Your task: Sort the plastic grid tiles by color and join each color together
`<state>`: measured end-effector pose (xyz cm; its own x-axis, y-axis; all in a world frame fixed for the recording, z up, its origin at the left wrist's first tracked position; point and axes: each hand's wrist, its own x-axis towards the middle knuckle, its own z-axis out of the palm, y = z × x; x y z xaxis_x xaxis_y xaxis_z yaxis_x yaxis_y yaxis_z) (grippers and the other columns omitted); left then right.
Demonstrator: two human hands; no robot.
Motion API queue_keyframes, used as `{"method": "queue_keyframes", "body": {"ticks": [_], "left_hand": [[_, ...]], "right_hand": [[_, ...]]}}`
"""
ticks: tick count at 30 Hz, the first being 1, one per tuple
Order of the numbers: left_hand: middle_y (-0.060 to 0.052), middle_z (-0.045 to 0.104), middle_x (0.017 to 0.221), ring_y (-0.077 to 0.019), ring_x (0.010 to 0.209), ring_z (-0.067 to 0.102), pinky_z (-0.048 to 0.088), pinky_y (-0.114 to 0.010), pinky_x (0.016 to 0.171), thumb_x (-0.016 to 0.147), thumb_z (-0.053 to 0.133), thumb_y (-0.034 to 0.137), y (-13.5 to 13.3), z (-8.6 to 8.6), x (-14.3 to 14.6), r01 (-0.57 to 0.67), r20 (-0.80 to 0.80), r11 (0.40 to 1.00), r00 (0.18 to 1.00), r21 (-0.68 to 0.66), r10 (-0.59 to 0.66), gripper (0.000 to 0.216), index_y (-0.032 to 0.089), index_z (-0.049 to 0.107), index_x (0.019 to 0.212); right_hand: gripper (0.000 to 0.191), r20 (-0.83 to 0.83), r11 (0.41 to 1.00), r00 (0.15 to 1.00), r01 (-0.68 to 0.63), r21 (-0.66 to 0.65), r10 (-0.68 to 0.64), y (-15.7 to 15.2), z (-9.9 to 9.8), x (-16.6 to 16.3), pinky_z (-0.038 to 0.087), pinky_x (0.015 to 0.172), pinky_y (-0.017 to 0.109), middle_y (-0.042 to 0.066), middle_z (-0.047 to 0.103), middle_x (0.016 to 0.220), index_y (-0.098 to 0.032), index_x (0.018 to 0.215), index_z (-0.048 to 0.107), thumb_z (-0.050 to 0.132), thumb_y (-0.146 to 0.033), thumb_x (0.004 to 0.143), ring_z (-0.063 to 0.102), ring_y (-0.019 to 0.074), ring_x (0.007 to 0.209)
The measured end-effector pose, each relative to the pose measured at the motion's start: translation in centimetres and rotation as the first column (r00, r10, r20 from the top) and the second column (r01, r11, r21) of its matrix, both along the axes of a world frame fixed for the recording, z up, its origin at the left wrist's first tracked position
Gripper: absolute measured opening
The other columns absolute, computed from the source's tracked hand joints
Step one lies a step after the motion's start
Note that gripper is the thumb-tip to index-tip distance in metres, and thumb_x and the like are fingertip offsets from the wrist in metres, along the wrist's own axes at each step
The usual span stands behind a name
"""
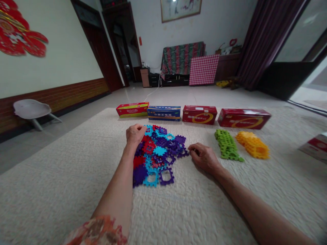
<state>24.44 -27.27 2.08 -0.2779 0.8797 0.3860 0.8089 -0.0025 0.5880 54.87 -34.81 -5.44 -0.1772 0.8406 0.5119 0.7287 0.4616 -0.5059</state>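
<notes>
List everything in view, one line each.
mixed tile pile: one, purple, blue and red, mat centre
green tiles: one stack, green, right of the pile
yellow tiles: one stack, yellow-orange, right of the green
boxes: four in a row, one red-yellow, one blue, two red, mat's far edge
mat: one, cream, quilted, on the floor
chair: one, pale grey, by the left wall
checked cloth: one, red-white, far wall
left hand: one, curled, on the pile's far left
right hand: one, curled, at the pile's right edge
</notes>
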Motion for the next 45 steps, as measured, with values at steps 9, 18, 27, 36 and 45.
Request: {"method": "queue_keyframes", "body": {"ticks": [9, 18, 27, 36, 45], "left_hand": [[0.001, 0.066, 0.061, -0.0156, 0.056, 0.063, 0.047, -0.024, 0.057, 0.074, 0.061, 0.033, -1.0, -1.5, 6.5, 0.402, 0.246, 0.907, 0.898, -0.125, -0.364, 0.024, 0.016, 0.074, 0.084], [-0.002, 0.075, 0.088, -0.0146, 0.075, 0.067, 0.053, -0.024, 0.073, 0.068, 0.055, 0.010, -1.2, -1.3, 6.2, 0.639, 0.139, 0.760, 0.768, -0.116, -0.625, 0.032, 0.017, 0.074, 0.093], [-0.008, 0.067, 0.115, -0.0221, 0.108, 0.062, 0.045, -0.033, 0.102, 0.079, 0.053, 0.013, 0.7, -2.8, 2.6, 0.248, -0.281, 0.968, 0.932, 0.032, -0.229, 0.033, 0.019, 0.070, 0.107], [-0.013, 0.049, 0.141, -0.0238, 0.128, 0.049, 0.039, -0.034, 0.109, 0.085, 0.050, 0.020, 0.6, -4.7, 2.4, 0.296, -0.412, 0.943, 0.848, -0.152, -0.333, 0.043, 0.014, 0.058, 0.127], [-0.008, 0.062, 0.124, -0.0198, 0.117, 0.057, 0.041, -0.028, 0.105, 0.078, 0.052, 0.010, 0.6, -3.9, 2.2, 0.337, -0.442, 0.917, 0.803, -0.216, -0.399, 0.046, 0.017, 0.063, 0.121]], "right_hand": [[0.020, -0.046, 1.000, 0.999, -0.001, -0.002, 0.001, 0.0, 0.1, 0.1, 0.046, 0.071, 0.027, 0.006, 0.069, 0.083, -0.019, 0.087, 0.068, 0.050, -0.019, 0.080, 0.062, 0.0165, 0.074], [0.026, -0.182, 0.994, 0.983, 0.031, 0.103, -0.012, -0.4, 0.3, 0.0, 0.048, 0.064, 0.026, 0.005, 0.067, 0.090, -0.019, 0.093, 0.063, 0.048, -0.010, 0.074, 0.062, 0.0154, 0.073], [0.058, 0.041, 0.965, 0.970, -0.243, 0.103, 0.240, -1.1, 0.3, -1.0, 0.039, 0.107, 0.049, 0.013, 0.048, 0.142, -0.021, 0.134, 0.046, 0.048, -0.011, 0.077, 0.045, 0.0267, 0.131], [0.044, 0.182, 0.952, 0.938, -0.304, 0.029, 0.294, -2.2, 1.3, -2.4, 0.042, 0.104, 0.050, 0.014, 0.057, 0.132, -0.018, 0.128, 0.052, 0.051, -0.016, 0.084, 0.051, 0.0267, 0.122], [0.030, 0.147, 0.958, 0.950, -0.285, 0.038, 0.277, -2.1, 1.1, -2.2, 0.040, 0.104, 0.049, 0.016, 0.057, 0.129, -0.018, 0.104, 0.059, 0.057, -0.014, 0.075, 0.050, 0.0282, 0.123]]}}
